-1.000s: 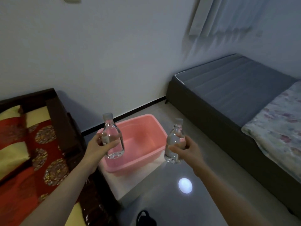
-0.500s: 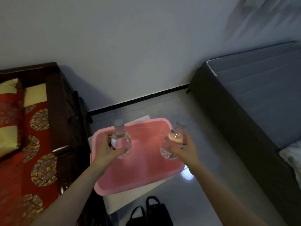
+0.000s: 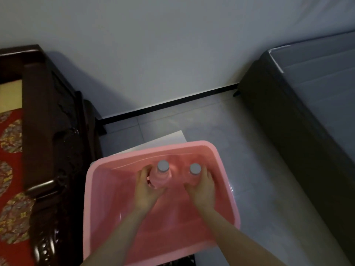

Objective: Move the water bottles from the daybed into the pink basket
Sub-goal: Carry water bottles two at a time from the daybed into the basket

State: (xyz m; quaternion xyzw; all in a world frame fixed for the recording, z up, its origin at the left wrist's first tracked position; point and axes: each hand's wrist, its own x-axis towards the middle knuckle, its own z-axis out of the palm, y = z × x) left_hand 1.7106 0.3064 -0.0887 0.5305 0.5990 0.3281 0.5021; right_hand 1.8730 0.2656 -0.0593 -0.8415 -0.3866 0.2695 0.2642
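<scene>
Both of my hands reach down inside the pink basket (image 3: 99, 189), each around a clear water bottle with a grey cap. My left hand (image 3: 147, 191) grips the left water bottle (image 3: 161, 175), which stands upright deep in the basket near its far wall. My right hand (image 3: 202, 189) grips the right water bottle (image 3: 194, 172), also upright; its body is mostly hidden by my fingers. The two bottles are close together, side by side. The daybed (image 3: 44, 131) with dark carved wood and a red patterned cushion lies at the left.
The basket rests on a white low stand (image 3: 172, 138) on grey floor tiles. A dark bed frame with a grey mattress (image 3: 307, 112) fills the right side. A grey wall with a black skirting (image 3: 172, 103) runs behind.
My head has tilted down and come closer. Both hands have lowered the bottles from above the rim down into the basket, and the bottles have come closer together.
</scene>
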